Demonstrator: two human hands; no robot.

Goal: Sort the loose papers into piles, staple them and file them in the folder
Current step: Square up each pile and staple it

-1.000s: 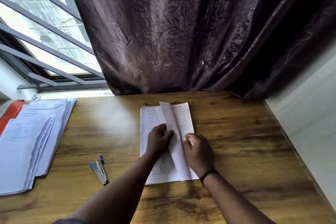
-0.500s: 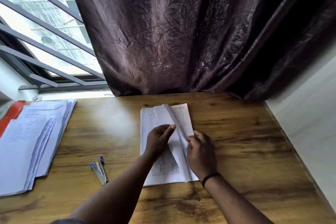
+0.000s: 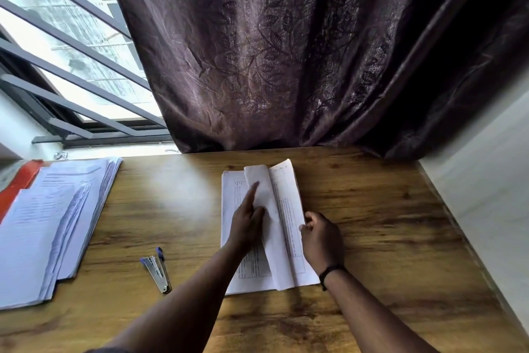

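Paper stack (image 3: 249, 275) lies mid-surface, top sheets (image 3: 282, 226) lifted and curled. Right hand (image 3: 322, 241) pinches their right edge; left hand (image 3: 246, 223), fingers straight, presses beneath them. Stapler (image 3: 158, 271) just left; folder pile (image 3: 43, 223) at far left of wooden surface (image 3: 386, 238)

Domestic study corner: a wooden bench (image 3: 372, 223) against a barred window (image 3: 71, 66) hung with a dark leaf-patterned curtain (image 3: 286, 52), carrying a red folder (image 3: 20, 181), paper stacks (image 3: 51, 223) and a stapler (image 3: 157, 272).
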